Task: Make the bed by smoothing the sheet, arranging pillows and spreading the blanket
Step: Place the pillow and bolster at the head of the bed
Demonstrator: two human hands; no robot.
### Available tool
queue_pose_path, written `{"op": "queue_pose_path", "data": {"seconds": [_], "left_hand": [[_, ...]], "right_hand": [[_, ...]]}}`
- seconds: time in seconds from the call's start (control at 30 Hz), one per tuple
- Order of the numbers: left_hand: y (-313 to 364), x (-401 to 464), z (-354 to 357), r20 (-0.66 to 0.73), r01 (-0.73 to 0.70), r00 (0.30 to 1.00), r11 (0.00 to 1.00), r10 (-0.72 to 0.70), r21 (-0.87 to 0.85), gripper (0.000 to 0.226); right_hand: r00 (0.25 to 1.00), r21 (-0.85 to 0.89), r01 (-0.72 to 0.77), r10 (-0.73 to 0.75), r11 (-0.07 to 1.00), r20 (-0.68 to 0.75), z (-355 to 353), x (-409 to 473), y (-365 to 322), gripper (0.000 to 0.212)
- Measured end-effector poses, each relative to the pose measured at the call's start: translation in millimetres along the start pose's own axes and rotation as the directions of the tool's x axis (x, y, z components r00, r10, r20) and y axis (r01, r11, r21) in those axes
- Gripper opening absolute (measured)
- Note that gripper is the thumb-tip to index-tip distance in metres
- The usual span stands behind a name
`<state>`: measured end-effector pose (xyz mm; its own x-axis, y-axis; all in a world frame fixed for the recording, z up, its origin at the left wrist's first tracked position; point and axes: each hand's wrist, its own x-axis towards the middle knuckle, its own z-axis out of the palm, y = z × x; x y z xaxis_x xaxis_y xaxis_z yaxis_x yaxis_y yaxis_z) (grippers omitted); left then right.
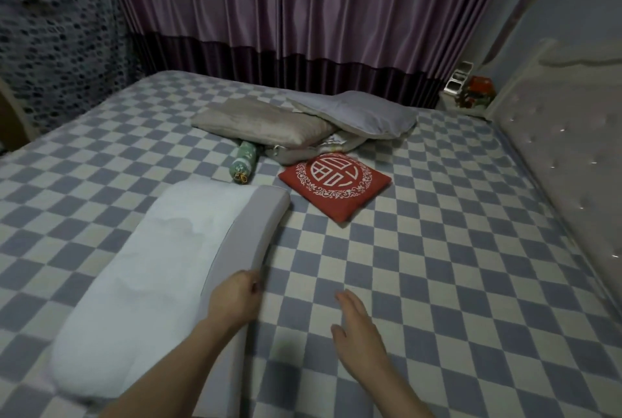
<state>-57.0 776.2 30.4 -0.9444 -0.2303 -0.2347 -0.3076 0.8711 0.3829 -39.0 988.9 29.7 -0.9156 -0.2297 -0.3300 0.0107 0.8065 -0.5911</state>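
Note:
A blue-and-cream checkered sheet (420,249) covers the bed. A long white pillow with a grey side band (161,259) lies at the lower left. My left hand (235,296) grips its grey edge near the middle. My right hand (360,326) hovers flat just over the sheet to the right, fingers straight, holding nothing. Farther back lie a red square cushion with a white emblem (335,187), a small green bolster (245,160), a beige pillow (262,125) and a grey-lilac pillow (363,113) on top of folded bedding.
A padded headboard (565,162) runs along the right side. Purple curtains (286,14) hang behind the bed. A nightstand with small items (471,91) stands in the far right corner. A spotted cloth (50,47) hangs at the left.

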Motion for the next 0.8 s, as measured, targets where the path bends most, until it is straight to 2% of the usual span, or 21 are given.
{"op": "queue_pose_path", "data": {"seconds": [0.2, 0.37, 0.5, 0.6, 0.67, 0.73, 0.8], "left_hand": [[-56.1, 80.4, 14.5, 0.078, 0.019, 0.997, 0.998, -0.023, 0.052, 0.031], [-66.7, 132.0, 36.1, 0.14, 0.047, 0.988, 0.995, -0.059, 0.091, 0.038], [-76.5, 152.5, 59.5, 0.22, 0.13, 0.962, 0.978, -0.165, 0.165, 0.069], [-83.6, 161.7, 70.0, 0.175, 0.104, 0.969, 0.932, -0.173, 0.348, 0.083], [-85.7, 172.6, 72.6, 0.177, 0.059, 0.971, 0.884, -0.158, 0.463, 0.077], [-86.3, 183.5, 75.2, 0.251, 0.009, 0.956, 0.872, -0.151, 0.489, 0.051], [-81.2, 186.5, 80.3, 0.358, -0.116, 0.93, 0.856, -0.085, 0.504, 0.032]], "right_hand": [[0.995, 0.09, -0.08, 0.075, 0.993, 0.064, 58.6, 62.2, -54.2, 0.057], [0.988, 0.146, -0.156, 0.151, 0.977, 0.04, 79.6, 104.1, -62.1, 0.056], [0.979, 0.179, -0.205, 0.204, 0.962, 0.02, 100.8, 131.1, -53.3, 0.054], [0.972, 0.199, -0.236, 0.234, 0.951, 0.036, 118.0, 142.7, -48.8, 0.054], [0.97, 0.213, -0.245, 0.238, 0.946, 0.059, 126.4, 145.8, -44.3, 0.055], [0.969, 0.217, -0.248, 0.24, 0.944, 0.065, 129.6, 146.2, -40.6, 0.057], [0.964, 0.217, -0.265, 0.259, 0.94, 0.056, 129.5, 145.1, -36.5, 0.058]]}}
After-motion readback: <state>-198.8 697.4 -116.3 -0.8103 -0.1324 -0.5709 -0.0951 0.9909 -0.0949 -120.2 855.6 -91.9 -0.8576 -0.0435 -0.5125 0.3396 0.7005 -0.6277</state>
